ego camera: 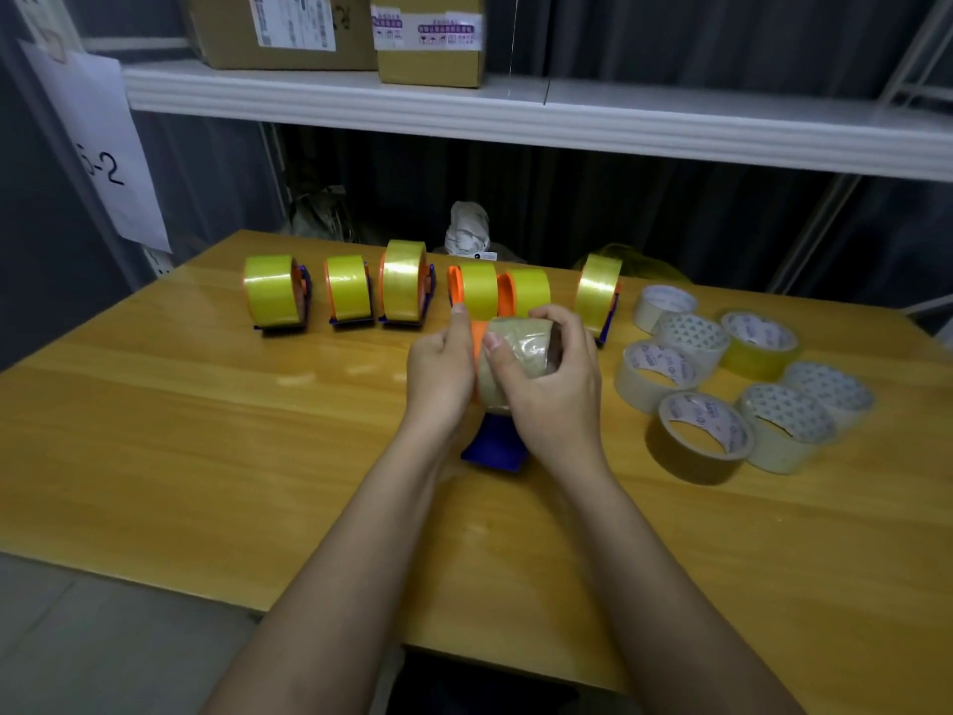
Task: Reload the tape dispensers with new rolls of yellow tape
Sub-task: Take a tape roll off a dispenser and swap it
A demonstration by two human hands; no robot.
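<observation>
At the middle of the wooden table stands a tape dispenser with a blue base and an orange wheel. My left hand grips its orange side. My right hand is curled round a pale, dull tape roll that sits at the dispenser's wheel. Whether the roll is fully seated on the wheel is hidden by my fingers. Behind them, several dispensers loaded with bright yellow tape stand in a row across the table.
Several loose tape rolls, clear, brownish and yellow, lie in a group at the right of the table. A white shelf with cardboard boxes hangs above the back. A crumpled white bag sits behind the row.
</observation>
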